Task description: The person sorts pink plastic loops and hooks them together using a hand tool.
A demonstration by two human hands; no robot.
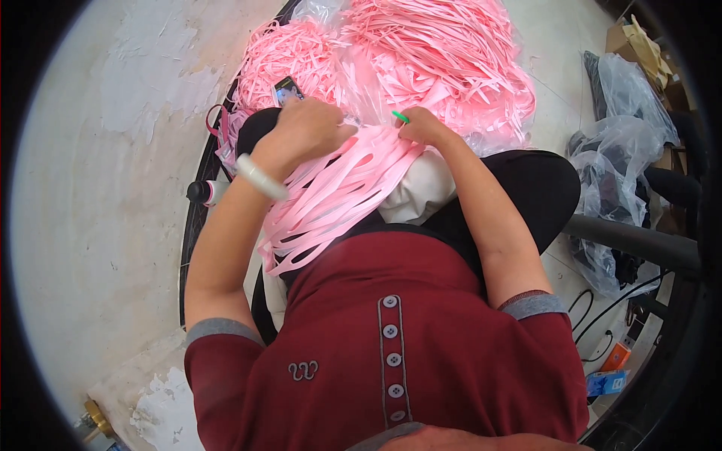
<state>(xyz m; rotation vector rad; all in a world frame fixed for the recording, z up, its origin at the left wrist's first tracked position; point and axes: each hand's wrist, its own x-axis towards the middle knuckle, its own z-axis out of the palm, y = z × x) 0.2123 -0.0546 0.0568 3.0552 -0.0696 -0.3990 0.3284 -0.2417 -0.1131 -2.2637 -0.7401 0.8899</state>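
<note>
A bundle of long pink fabric strips [331, 203] with slits of space between them lies across my lap. My left hand [310, 129], with a white bangle [261, 178] on its wrist, is closed at the upper left of the bundle; its fingertips are partly hidden and seem to pinch a strip. At the bundle's upper right end, my right hand [426, 128] pinches the strips. A small green piece [401, 117] sticks out from its fingers; its kind is not clear. White cloth [421, 188] shows under the right forearm.
Heaps of pink strips [444, 45] in clear plastic fill the space beyond my hands. A phone [286, 90] stands behind my left hand, and a black-capped bottle [204, 192] sits left. Plastic-wrapped bundles [624, 158], a dark bar [639, 242] and cables are at right.
</note>
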